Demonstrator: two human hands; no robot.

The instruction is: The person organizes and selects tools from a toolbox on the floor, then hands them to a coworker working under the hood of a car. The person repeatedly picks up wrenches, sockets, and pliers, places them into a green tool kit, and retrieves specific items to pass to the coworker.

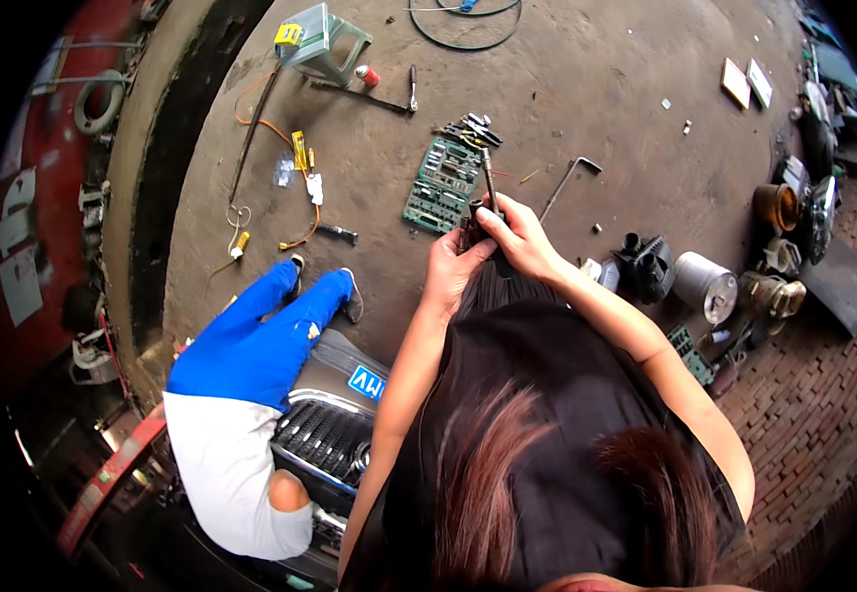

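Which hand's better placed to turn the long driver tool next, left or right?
Right, probably. The right hand already grips the driver tool at its lower end, shaft pointing up. The left hand is wrapped around the small dark part beneath, seemingly steadying it.

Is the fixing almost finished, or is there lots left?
Hard to say. Tools are already out: a green socket tray lies open on the floor. Right now the left hand and right hand hold a long metal tool on a small dark part. Engine pieces still lie loose nearby.
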